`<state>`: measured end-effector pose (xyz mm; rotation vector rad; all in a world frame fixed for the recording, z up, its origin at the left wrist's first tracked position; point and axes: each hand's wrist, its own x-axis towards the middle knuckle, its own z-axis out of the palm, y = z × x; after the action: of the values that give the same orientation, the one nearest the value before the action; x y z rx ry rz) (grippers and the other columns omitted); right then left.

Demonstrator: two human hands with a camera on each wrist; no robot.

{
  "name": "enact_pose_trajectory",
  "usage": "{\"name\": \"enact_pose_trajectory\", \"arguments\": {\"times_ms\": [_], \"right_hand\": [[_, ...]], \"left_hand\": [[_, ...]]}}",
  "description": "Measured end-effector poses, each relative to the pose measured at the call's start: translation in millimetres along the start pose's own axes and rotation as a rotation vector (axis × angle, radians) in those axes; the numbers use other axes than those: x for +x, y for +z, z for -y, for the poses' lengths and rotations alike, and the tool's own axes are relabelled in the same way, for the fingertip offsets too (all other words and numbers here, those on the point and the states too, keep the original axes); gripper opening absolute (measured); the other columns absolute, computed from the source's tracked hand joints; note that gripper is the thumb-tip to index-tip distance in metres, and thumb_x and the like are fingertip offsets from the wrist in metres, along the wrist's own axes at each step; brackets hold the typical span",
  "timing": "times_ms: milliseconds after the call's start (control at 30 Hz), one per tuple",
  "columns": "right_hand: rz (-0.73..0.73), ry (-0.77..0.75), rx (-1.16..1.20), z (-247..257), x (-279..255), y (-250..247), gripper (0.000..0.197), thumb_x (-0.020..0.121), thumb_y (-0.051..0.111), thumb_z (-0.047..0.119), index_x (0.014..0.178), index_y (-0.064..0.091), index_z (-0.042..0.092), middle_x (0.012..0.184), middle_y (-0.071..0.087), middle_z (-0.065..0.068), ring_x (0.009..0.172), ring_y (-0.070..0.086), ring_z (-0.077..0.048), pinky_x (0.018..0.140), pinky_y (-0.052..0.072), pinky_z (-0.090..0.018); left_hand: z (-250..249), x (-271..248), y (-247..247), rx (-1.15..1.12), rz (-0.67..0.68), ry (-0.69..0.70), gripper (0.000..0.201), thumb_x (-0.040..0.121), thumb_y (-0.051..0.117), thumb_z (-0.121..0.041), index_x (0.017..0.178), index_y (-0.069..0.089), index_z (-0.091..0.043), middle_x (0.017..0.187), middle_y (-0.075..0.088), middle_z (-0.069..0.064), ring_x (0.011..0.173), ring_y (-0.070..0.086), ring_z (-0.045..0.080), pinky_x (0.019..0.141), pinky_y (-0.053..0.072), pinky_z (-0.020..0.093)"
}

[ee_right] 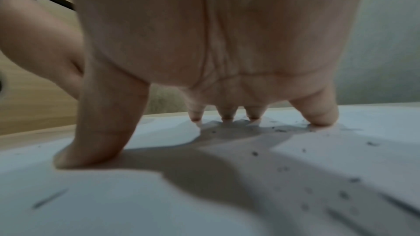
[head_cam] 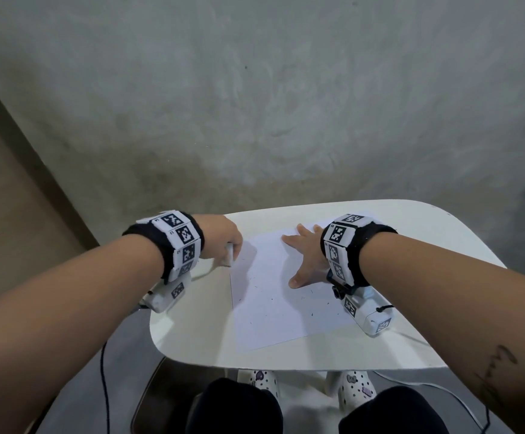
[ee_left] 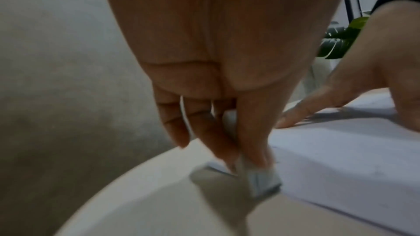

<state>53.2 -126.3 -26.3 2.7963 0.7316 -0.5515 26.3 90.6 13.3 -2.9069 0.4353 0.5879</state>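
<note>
A white sheet of paper [head_cam: 273,305] lies on a small white table [head_cam: 417,223]. My left hand [head_cam: 233,245] pinches a white eraser [head_cam: 229,256] at the paper's left edge, its lower end down on the sheet. In the left wrist view the fingertips [ee_left: 247,157] clamp the eraser [ee_left: 261,180] at the edge of the paper [ee_left: 341,159]. My right hand [head_cam: 300,258] presses flat on the sheet's upper right part, fingers spread. In the right wrist view the thumb [ee_right: 97,141] and fingertips bear on the paper [ee_right: 204,204]. Dark eraser crumbs [ee_right: 254,153] are scattered over it.
The table's rounded front edge [head_cam: 223,361] is near my knees. My feet in white clogs [head_cam: 261,382] are under it. A black cable [head_cam: 103,371] hangs at the left and a white one [head_cam: 427,385] lies at the right. A green plant [ee_left: 338,42] stands beyond the table.
</note>
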Motion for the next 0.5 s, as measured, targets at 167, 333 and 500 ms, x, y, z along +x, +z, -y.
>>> {"name": "enact_pose_trajectory", "arguments": {"times_ms": [167,333,500], "right_hand": [[0.000,0.000,-0.004,1,-2,0,0.107,0.073,0.060,0.068,0.152,-0.003,0.033,0.160,-0.013,-0.005,0.147,0.006,-0.034,0.115,0.013,-0.050],[0.008,-0.002,0.015,0,0,1,0.108,0.071,0.060,0.069,0.151,-0.004,0.034,0.160,-0.013,-0.004,0.147,0.004,-0.034,0.115,0.012,-0.051],[0.015,0.013,-0.005,0,2,1,0.109,0.069,0.059,0.072,0.151,-0.005,0.036,0.160,-0.014,-0.002,0.147,0.004,-0.034,0.115,0.012,-0.052]], "left_hand": [[-17,11,-8,-0.066,-0.264,0.006,0.022,0.088,0.049,-0.014,0.100,0.066,-0.022,0.105,0.062,-0.004,0.096,0.058,0.022,0.079,0.045,0.029],[-31,16,3,-0.024,-0.227,0.084,0.018,0.085,0.050,-0.011,0.093,0.065,-0.018,0.098,0.060,-0.003,0.085,0.053,0.020,0.068,0.037,0.028],[-27,5,-9,0.074,-0.015,0.026,0.024,0.082,0.053,-0.008,0.095,0.069,-0.020,0.092,0.064,-0.005,0.083,0.053,0.019,0.067,0.040,0.025]]}}
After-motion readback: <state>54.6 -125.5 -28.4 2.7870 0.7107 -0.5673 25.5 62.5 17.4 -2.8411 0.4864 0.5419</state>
